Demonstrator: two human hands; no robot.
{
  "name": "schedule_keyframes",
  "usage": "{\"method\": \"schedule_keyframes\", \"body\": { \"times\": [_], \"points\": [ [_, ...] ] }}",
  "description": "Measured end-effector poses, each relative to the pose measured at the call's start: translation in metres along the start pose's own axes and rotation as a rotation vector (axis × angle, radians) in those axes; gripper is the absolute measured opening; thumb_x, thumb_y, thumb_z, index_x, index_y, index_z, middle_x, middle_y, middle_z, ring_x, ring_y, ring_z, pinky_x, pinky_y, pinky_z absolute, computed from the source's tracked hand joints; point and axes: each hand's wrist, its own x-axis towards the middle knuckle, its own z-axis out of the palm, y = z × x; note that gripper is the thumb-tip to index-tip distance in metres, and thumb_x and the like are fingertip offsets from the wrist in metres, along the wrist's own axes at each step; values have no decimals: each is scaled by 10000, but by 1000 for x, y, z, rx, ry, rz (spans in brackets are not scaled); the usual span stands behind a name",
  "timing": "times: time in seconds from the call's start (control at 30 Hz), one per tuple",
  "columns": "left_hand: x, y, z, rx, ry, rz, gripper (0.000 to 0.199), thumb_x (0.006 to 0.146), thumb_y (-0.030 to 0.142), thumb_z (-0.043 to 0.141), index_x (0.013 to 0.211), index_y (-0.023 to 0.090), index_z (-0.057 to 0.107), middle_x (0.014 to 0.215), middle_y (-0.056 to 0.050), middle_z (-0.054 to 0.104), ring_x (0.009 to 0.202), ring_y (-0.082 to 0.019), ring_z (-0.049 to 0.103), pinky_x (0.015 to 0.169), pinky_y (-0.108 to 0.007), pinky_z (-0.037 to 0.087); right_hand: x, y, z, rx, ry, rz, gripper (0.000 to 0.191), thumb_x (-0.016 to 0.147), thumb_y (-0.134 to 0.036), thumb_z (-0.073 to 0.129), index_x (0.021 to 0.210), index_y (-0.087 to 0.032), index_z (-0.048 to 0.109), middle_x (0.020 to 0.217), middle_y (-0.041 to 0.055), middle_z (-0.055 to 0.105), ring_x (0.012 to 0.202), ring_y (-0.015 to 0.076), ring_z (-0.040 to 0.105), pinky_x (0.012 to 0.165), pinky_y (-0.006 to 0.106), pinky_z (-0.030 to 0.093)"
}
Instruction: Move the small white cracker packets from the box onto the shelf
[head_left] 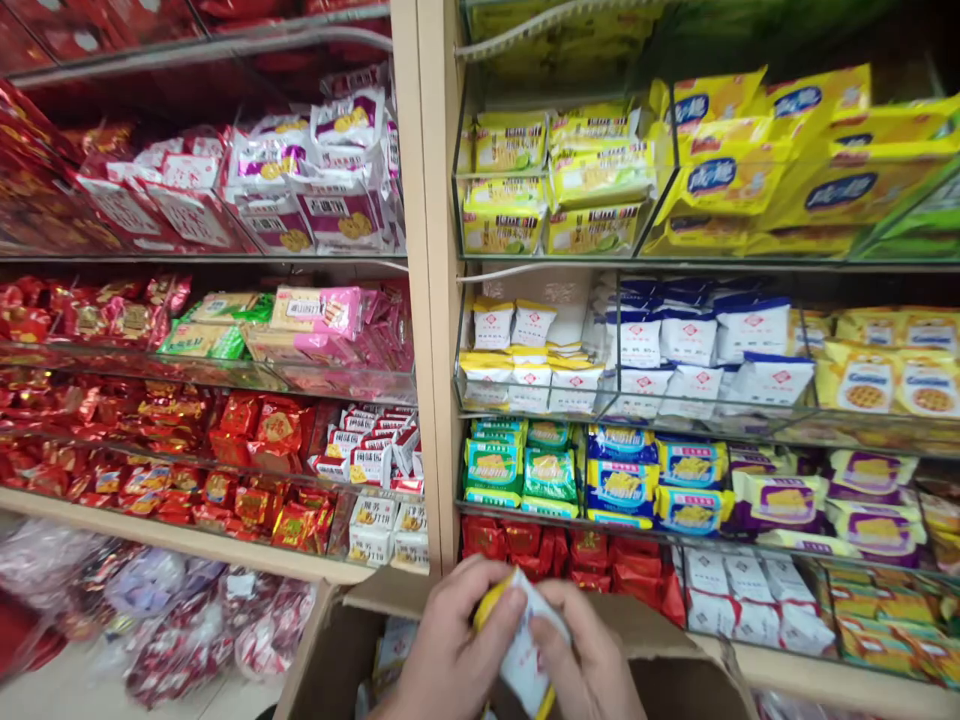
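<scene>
Between both hands is a white snack packet (529,650) with yellow ends and red print, tilted, partly covered by the fingers. My left hand (457,640) is closed on its left side, thumb on the front. From the other side my right hand (581,650) grips the packet, its thumb pressed on the front too. Beneath the hands stands an open cardboard box (694,660). Inside it, left of my left hand, several packets (394,645) show in part; the rest of the contents is hidden by the hands.
Shelves with clear bins rise ahead, split by a wooden upright (433,300). White packets with yellow tops (495,325) sit right of it, beside white packets with blue tops (690,340). Red-wrapped snacks (262,425) fill bins at left. Plastic-bagged goods (187,610) lie on the floor.
</scene>
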Motion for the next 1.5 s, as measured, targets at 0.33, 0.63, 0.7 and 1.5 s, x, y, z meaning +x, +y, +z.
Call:
{"method": "schedule_keyframes", "body": {
  "times": [0.33,0.63,0.7,1.5],
  "points": [
    [23,6,18,-171,61,-123,358,836,417,427,580,167,430,570,40,373,530,-88,353,471,-191,293,18,-11,-5,272,167,106,369,799,-532,411,670,-187,425,582,-36,426,551,100,393,490,212,319],
    [16,1,14,-360,29,-205,352,751,466,553,942,170,533,759,-3,569,635,-118,507,546,-196,418,8,0,-9,403,-73,58,430,747,-414,575,1099,-214,430,894,49,627,755,158,588,663,269,470],
    [12,1,14,-338,99,-202,355,756,483,537,930,173,530,733,-1,572,617,-121,518,533,-199,432,6,-1,0,558,-49,35,496,710,-403,616,1117,-239,385,1024,67,612,794,163,602,717,295,492],
    [25,-82,-73,599,-50,-147,220,848,295,383,806,210,581,740,-11,614,715,-161,568,646,-224,390,266,-149,-62,-871,161,-623,299,734,-173,567,1029,-155,612,979,130,562,911,240,551,823,375,434]
  ]
}}
